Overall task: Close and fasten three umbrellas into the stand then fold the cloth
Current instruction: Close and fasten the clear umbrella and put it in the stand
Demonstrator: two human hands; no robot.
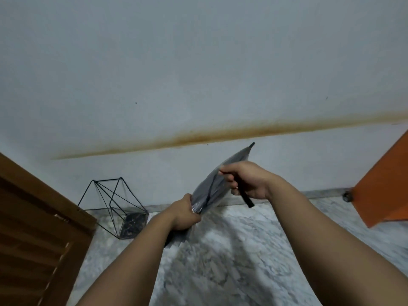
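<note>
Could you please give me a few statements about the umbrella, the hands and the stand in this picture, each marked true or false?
1. Both hands hold the grey umbrella. True: the left hand grips its lower canopy and the right hand holds it higher up, with a black strap in its fingers.
2. The wire stand already holds an umbrella. False: nothing shows inside it.
3. The umbrella is spread open. False: its canopy is gathered shut.
4. The stand sits on the marble floor beside the wooden door. True.
5. The umbrella is orange. False: it is grey.

Marble floor (231, 250) under wire stand (114, 206)
</note>
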